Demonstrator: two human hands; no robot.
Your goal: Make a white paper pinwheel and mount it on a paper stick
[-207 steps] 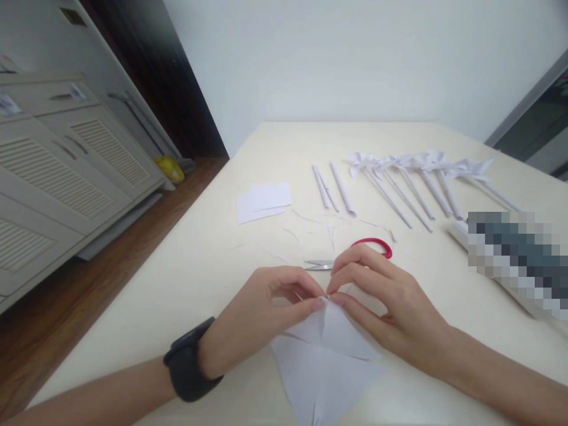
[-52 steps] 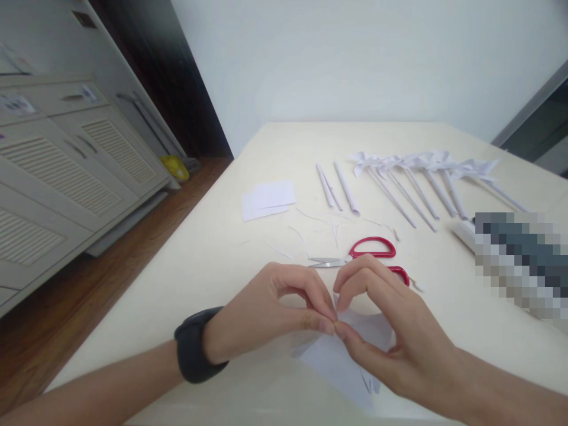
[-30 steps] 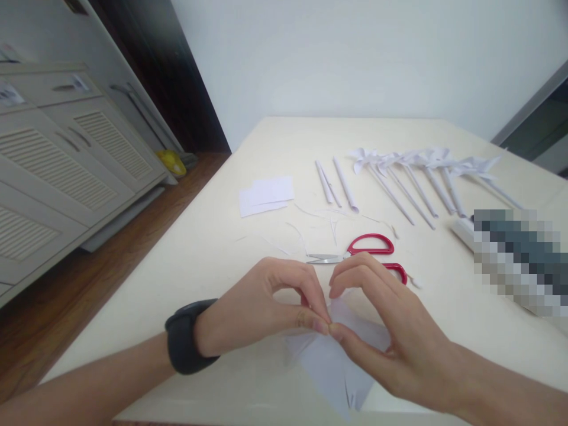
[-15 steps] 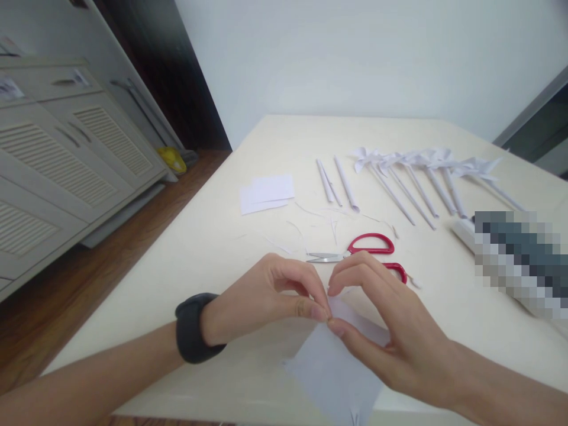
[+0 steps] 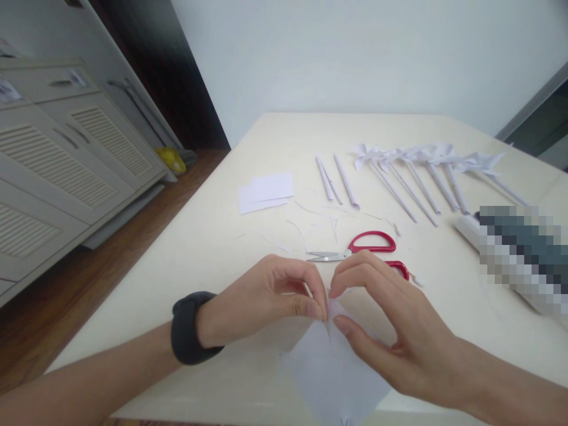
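A white square sheet of paper (image 5: pixel 332 378) hangs tilted at the table's front edge, with slits cut in from its near and far corners. Thumb and forefinger of my left hand (image 5: pixel 277 293) pinch its far corner beside the slit. My right hand (image 5: pixel 394 325) is curved over the right side of the same corner, its thumb and forefinger apart with a gap between them. Just beyond my hands lie red-handled scissors (image 5: pixel 341 253), blades parted and pointing left; my right hand covers part of the handles.
Two paper sheets (image 5: pixel 270 190) overlap at the left. Rolled paper sticks (image 5: pixel 346 180) and a row of paper pinwheels (image 5: pixel 426 160) on sticks lie farther back. Thin paper strips (image 5: pixel 306 207) are scattered behind the scissors. A blurred-out long object (image 5: pixel 519 266) lies right.
My right thumb has come away from my left fingertips, opening a gap. The sheet has swung slightly, and the slit at its far corner now shows.
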